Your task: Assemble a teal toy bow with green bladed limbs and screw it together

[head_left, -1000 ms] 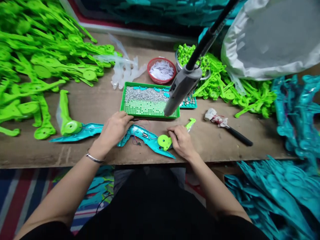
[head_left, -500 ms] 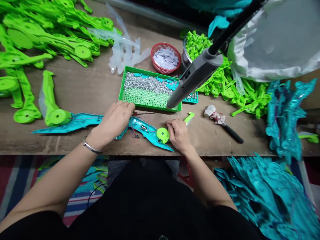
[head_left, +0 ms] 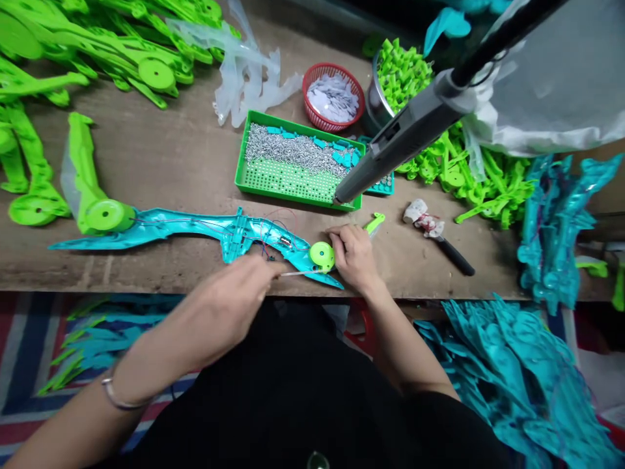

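Along the front edge of the desk (head_left: 146, 176) lies a long blue bow-shaped piece (head_left: 185, 225), hollow side up, with loose wires (head_left: 264, 249) about its middle. At its right end sits a green disc (head_left: 321, 256). The left hand (head_left: 237, 299) is closed in a fist around the handle of a thin tool (head_left: 300, 272), whose shaft reaches the disc's lower edge. The right hand (head_left: 355, 257) rests at the disc's right side, fingers curled together; whether they pinch the green limb (head_left: 375, 223) poking out beyond them, I cannot tell. The step in hand looks to be working the tool at the disc; the next move calls for a well-seated tip and a steady right hand. That tip is too small to make out, and the fist covers most of the handle. Farther back, a grey rod (head_left: 405, 140) hides part of a green tray (head_left: 297, 199) of silver bits (head_left: 297, 153). At upper right, a white sack (head_left: 502, 130) is cut off.
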A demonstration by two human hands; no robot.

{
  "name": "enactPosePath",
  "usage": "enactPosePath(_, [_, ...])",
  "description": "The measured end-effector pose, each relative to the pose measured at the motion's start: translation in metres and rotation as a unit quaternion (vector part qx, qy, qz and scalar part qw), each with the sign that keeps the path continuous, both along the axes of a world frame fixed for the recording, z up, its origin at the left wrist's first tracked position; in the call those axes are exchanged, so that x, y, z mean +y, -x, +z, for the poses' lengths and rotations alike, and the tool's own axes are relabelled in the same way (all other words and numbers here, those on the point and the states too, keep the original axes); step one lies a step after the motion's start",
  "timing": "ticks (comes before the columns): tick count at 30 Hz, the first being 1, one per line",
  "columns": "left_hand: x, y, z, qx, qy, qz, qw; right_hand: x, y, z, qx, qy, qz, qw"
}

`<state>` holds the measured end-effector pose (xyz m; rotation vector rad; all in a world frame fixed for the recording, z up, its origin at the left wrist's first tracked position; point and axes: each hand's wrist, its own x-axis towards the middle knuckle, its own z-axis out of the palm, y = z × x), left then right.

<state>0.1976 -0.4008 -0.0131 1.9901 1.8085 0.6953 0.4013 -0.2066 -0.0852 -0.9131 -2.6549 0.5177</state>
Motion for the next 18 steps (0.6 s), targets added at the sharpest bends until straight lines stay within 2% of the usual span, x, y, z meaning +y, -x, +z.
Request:
enactPosePath(2, [-0.004,-0.016,-0.017,0.024,0.013,-0.009,1.0,0.0,0.0,0.0,0.0,0.004,-0.003,1.0])
enactPosePath(6, [-0.004,-0.028,-0.041,0.088,-0.015,0.017,0.996,-0.001,0.001,0.001,-0.001,0.0,-0.006,1.0])
enactPosePath(12, [0.002,-0.035,-0.049,0.132,-0.033,0.017,0.991,-0.001,0.001,0.0,-0.007,-0.014,-0.006,1.0])
enactPosePath(18, [0.014,-0.055,-0.062,0.133,-0.055,0.042,0.989,-0.003,0.004,0.001,-0.017,0.005,-0.018,1.0])
